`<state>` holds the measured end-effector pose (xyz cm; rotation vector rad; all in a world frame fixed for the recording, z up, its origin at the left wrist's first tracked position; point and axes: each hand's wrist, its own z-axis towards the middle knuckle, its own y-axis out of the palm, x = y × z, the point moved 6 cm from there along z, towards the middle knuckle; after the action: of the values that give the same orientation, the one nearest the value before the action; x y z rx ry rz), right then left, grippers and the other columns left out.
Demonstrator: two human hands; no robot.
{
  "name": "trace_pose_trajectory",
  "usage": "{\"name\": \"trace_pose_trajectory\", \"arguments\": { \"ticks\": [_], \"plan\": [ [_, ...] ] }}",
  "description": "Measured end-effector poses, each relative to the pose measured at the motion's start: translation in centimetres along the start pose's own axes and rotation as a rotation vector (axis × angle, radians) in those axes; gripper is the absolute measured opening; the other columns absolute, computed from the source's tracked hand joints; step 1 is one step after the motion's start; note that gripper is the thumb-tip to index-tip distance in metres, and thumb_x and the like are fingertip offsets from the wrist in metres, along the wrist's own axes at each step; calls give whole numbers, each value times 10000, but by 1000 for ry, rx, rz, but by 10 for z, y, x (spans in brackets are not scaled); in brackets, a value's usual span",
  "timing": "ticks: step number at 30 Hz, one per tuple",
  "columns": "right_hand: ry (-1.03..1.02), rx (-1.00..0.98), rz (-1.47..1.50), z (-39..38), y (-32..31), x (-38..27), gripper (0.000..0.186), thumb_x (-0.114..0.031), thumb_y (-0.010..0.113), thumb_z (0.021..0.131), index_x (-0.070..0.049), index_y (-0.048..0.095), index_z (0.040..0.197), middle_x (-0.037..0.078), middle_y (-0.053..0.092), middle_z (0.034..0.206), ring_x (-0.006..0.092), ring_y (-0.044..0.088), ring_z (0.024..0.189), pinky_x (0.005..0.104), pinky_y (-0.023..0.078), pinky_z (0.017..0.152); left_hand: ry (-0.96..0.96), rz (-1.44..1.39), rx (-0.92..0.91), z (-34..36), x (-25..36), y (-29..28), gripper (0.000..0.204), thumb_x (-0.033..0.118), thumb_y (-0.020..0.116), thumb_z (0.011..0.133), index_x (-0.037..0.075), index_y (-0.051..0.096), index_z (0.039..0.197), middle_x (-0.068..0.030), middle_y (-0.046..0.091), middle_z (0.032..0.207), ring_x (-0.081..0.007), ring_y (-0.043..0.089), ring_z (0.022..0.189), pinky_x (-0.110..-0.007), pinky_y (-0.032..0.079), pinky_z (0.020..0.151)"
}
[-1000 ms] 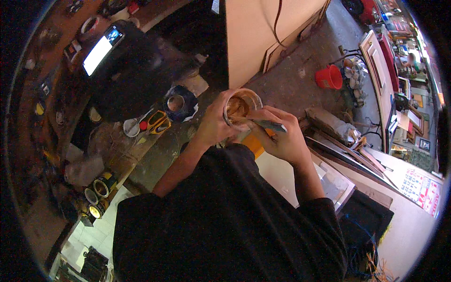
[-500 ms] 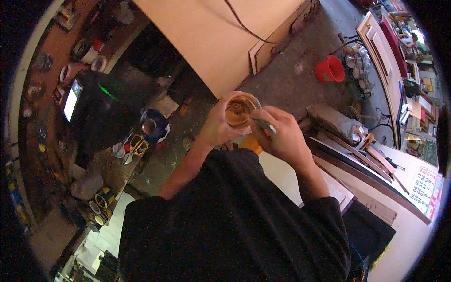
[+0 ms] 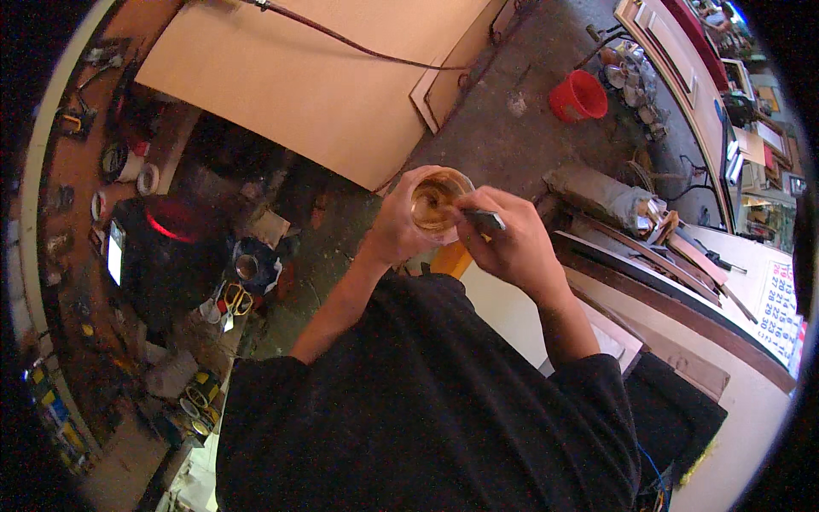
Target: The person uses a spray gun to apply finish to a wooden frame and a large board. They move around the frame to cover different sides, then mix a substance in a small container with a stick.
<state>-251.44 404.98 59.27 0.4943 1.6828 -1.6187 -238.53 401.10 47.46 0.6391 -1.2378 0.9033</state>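
Note:
My left hand (image 3: 394, 220) is wrapped around the side of a round tub (image 3: 465, 181), tilted so that its open mouth faces me. Brown paste (image 3: 433, 203) coats the inside wall and lies at the bottom. At the tub's right rim, my right hand (image 3: 505, 235) is closed around a slim stirring tool (image 3: 486, 218). Its flat grey end sticks out above the fingers. The other end points into the tub, but my fingers hide most of it, so its exact kind cannot be made out.
A large tan board (image 3: 324, 94) lies ahead with a dark hose (image 3: 358, 49) across it. A red bucket (image 3: 578, 96) stands on the floor at far right. Yellow-handled scissors (image 3: 235, 300) and tape rolls (image 3: 200, 397) are at left. Wood strips (image 3: 674, 260) lie on the right.
The view has turned, bringing more of the tan board and hose into sight. Both hands keep their hold, and the tool has shifted slightly in the tub. A green light streak at left is now red.

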Motion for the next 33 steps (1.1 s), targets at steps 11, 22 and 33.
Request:
{"name": "trace_pose_trajectory", "arguments": {
  "ticks": [11, 22, 33],
  "plan": [
    [-59, 139, -32, 30, -13, 10, 173, 1, 720, 812, -36, 645, 964, 147, 649, 845, 328, 655, 774, 379, 525, 653, -31, -88, -50, 34, -23, -1, 863, 216, 913, 677, 91, 423, 1376, -134, 574, 1281, -267, 610, 1170, -392, 498, 1021],
    [38, 202, -69, 60, -19, 2, 147, 15, 719, 826, -33, 652, 948, 111, 646, 788, 276, 653, 686, 340, 518, 608, -32, -77, -114, 77, -22, -23, 864, 225, 915, 673, 85, 425, 1371, -143, 583, 1278, -267, 613, 1170, -392, 505, 1008],
    [141, 340, -212, 73, -28, 14, 142, -15, 736, 828, -43, 644, 932, 127, 655, 803, 291, 666, 708, 352, 522, 622, -18, -87, -209, 104, -30, -27, 894, 208, 920, 658, 82, 416, 1386, -145, 580, 1280, -271, 600, 1188, -390, 479, 1035]
  ]
}}
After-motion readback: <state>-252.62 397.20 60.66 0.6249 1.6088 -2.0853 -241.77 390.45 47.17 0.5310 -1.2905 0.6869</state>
